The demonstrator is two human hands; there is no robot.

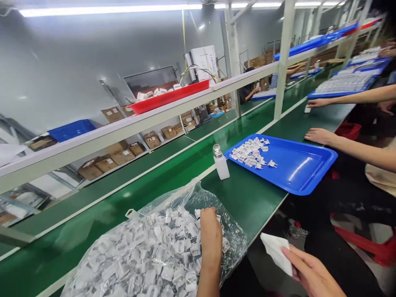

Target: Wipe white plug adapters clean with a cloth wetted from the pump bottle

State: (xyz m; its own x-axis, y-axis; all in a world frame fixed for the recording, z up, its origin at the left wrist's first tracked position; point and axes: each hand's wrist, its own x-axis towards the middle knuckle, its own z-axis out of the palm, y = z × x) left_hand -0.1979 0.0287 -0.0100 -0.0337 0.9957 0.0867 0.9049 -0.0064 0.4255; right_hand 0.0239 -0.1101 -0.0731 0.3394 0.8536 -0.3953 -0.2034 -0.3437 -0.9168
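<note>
My left hand (pixel 211 227) is over the right side of a clear plastic bag (pixel 230 231) full of small white plastic parts (pixel 148 251). Its fingers curl down and away, so what they grip among the parts is hidden. Held out past the table edge, my right hand (pixel 309 268) pinches a folded white cloth (pixel 276 251) between thumb and fingers. Beyond the bag stands a white pump bottle (pixel 221 165) with a metal top. Right of the bottle, a blue tray (pixel 297 165) carries a heap of white two-pin plug pieces (pixel 250 152) at its left end.
A co-worker's hands (pixel 320 135) work at the green table (pixel 247 202) beyond the blue tray, near stacked trays of white parts (pixel 346 82). A red tray (pixel 173 97) sits on the overhead rail. A red stool (pixel 365 243) stands at the lower right.
</note>
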